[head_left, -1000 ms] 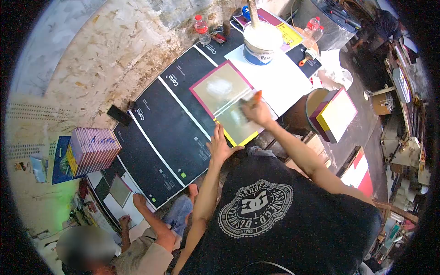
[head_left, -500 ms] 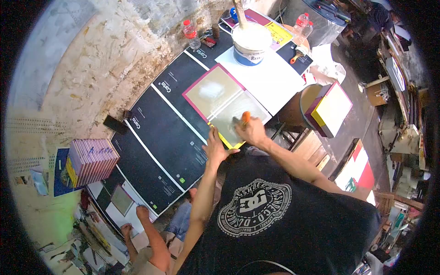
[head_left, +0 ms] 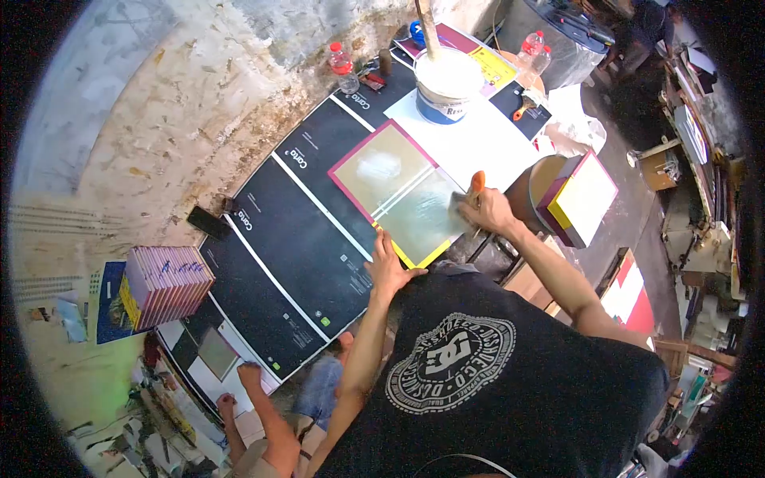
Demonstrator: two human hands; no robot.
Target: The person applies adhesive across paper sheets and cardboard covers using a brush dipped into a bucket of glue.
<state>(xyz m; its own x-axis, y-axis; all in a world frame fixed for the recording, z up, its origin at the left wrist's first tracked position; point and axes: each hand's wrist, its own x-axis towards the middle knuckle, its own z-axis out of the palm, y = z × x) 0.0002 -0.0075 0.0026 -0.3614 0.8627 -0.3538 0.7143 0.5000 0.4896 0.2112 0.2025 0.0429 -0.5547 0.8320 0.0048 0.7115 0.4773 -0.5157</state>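
My right hand point(head_left: 489, 212) is closed around a brush with an orange handle point(head_left: 477, 182). Its bristle end is at the right edge of a book cover point(head_left: 414, 211) that lies opened flat, inner side up. The cover has grey-tan boards, two pale lines across the middle and a maroon and yellow border. A wet sheen shows on the half nearest the brush, and a whitish shiny patch on the other half. At the cover's near-left edge rests my left hand point(head_left: 388, 267), fingers stretched and thumb apart, touching the border.
A tub of white paste point(head_left: 449, 84) with a stick stands on white paper point(head_left: 498, 135). Beyond are bottles point(head_left: 343, 68) and another brush point(head_left: 523, 108). Stacked books point(head_left: 169, 287) stand left; a co-worker's hands point(head_left: 249, 374) are at lower left. More books point(head_left: 582, 199) sit on a drum.
My right hand has swept the brush rightward across the cover to its edge. My left hand stays at the border. The whole view has shifted slightly.
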